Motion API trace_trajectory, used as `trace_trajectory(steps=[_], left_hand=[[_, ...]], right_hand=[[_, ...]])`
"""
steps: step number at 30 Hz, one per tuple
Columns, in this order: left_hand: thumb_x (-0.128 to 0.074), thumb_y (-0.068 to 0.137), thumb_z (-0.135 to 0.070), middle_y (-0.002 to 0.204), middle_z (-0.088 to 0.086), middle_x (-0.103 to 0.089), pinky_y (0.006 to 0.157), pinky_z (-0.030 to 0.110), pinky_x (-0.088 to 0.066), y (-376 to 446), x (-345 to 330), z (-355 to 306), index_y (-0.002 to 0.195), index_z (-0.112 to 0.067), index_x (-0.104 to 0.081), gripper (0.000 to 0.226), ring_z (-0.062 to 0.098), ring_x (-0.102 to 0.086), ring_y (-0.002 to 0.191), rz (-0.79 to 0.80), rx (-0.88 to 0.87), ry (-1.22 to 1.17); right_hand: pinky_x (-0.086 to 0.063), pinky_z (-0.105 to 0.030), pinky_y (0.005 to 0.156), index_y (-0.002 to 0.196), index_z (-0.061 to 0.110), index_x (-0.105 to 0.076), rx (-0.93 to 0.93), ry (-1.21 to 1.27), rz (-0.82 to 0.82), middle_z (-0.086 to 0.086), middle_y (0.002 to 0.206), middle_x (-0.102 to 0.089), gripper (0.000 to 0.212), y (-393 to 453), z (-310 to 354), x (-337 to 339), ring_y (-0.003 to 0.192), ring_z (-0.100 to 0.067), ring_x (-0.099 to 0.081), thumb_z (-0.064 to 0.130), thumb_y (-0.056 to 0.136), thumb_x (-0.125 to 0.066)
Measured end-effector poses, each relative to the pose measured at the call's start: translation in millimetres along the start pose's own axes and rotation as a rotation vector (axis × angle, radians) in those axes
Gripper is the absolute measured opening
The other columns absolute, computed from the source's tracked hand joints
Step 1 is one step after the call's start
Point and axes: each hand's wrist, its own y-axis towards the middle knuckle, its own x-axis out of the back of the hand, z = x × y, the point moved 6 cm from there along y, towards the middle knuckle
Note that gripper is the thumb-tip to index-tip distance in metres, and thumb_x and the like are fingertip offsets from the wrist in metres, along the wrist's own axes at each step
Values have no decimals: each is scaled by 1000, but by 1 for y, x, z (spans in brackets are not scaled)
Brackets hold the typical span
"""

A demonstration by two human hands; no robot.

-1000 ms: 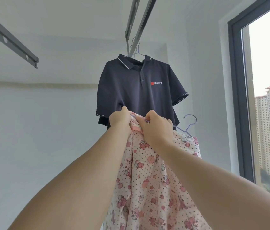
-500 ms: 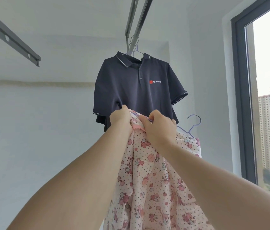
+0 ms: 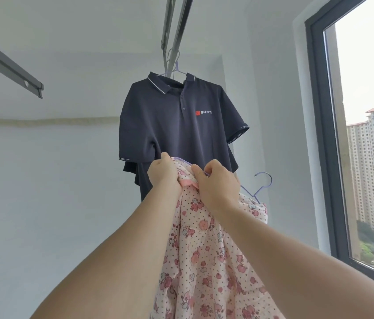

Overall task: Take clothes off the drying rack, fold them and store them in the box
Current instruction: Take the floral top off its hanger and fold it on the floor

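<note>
Head view. Navy polo shirt [image 3: 176,125]: short-sleeved, knit-looking fabric, white-striped collar and sleeve hems, two-button placket; on the chest a small red square emblem followed by a short line of white characters, too small to read. It hangs upright on a lilac wire hanger [image 3: 175,69] hooked over the overhead drying rack rail [image 3: 176,26], a pair of grey metal bars running up out of frame. Second rack rail [image 3: 6,65]: flat grey metal bar with round holes, at upper left, well apart from the shirt. Pink floral garment [image 3: 204,256]: thin, crumpled cloth, pale pink ground with dark dots and a print of pink apples and small white figures, with a solid pink band at its upper edge; it is held in front of and below the polo shirt, draping down between both forearms. Left hand [image 3: 164,173]: fingers curled tight, gripping the bunched top edge of the garment. Right hand [image 3: 218,185]: curled round the same edge just beside the left, thumb and fingertips pinching cloth against a lilac wire. Second lilac hanger [image 3: 260,185]: its hook juts out to the right behind the right wrist, the rest hidden in the cloth. Window [image 3: 319,134]: dark grey frame at right, with high-rise blocks and trees beyond the glass. Walls and ceiling are plain white.
</note>
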Motion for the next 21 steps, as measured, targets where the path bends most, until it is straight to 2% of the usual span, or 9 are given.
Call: trace_trajectory(steps=[5,7,10,11,13,15,17,19,21], left_hand=[[-37,108,-31,79,1,-58,49,23,-29,-6,-5,2,99,-7,-61,35,11,-49,62,30,-10,-129],[-43,106,-33,79,2,-62,54,24,-40,-10,-12,7,98,-6,-64,35,17,-59,65,73,13,-246],[-53,99,-34,81,7,-70,60,36,-56,-16,-22,22,93,-4,-67,34,25,-65,63,168,65,-422],[-54,97,-34,77,5,-68,63,37,-57,-16,-18,21,86,-5,-65,33,23,-63,64,154,6,-351],[-56,97,-33,75,-5,-61,65,32,-47,-12,-8,11,78,-12,-58,29,15,-58,69,104,-215,-120],[-59,96,-33,91,-13,-66,73,26,-47,-15,-3,2,93,-20,-66,15,9,-62,87,171,-355,4],[-59,96,-42,100,-18,-69,86,27,-51,-18,-5,4,101,-28,-73,20,7,-65,101,295,-413,48],[-56,100,-50,95,-18,-74,87,24,-50,-25,-9,7,95,-29,-78,31,2,-67,99,380,-493,128],[-53,105,-45,88,-14,-77,84,24,-50,-28,-15,7,85,-28,-80,38,3,-69,90,408,-587,199]], right_hand=[[-50,-52,100,84,24,-56,-121,122,6,9,71,-61,38,-6,-7,-7,71,-12,-56,59,98,-55],[-52,-52,96,82,22,-55,-178,183,-14,10,69,-58,39,-3,-9,-8,69,-15,-55,57,97,-55],[-53,-54,94,78,20,-49,-251,274,-45,9,66,-52,39,7,-9,-5,65,-17,-50,54,97,-53],[-54,-54,94,79,20,-49,-255,285,-46,9,67,-52,38,11,-8,-3,65,-17,-51,53,98,-52],[-55,-52,91,84,20,-54,-248,319,-48,9,72,-58,34,19,-7,0,69,-17,-56,50,100,-52],[-55,-46,86,92,20,-58,-202,327,-31,9,79,-64,27,29,-2,3,76,-17,-60,43,103,-51],[-49,-35,73,98,20,-61,-110,250,-6,8,85,-67,22,37,9,6,83,-19,-63,37,106,-50],[-44,-30,63,100,17,-66,-34,231,17,4,84,-69,22,46,20,8,80,-16,-65,32,106,-52],[-49,-32,60,94,10,-70,19,222,57,-5,80,-72,25,53,30,10,69,-17,-63,28,103,-55]])
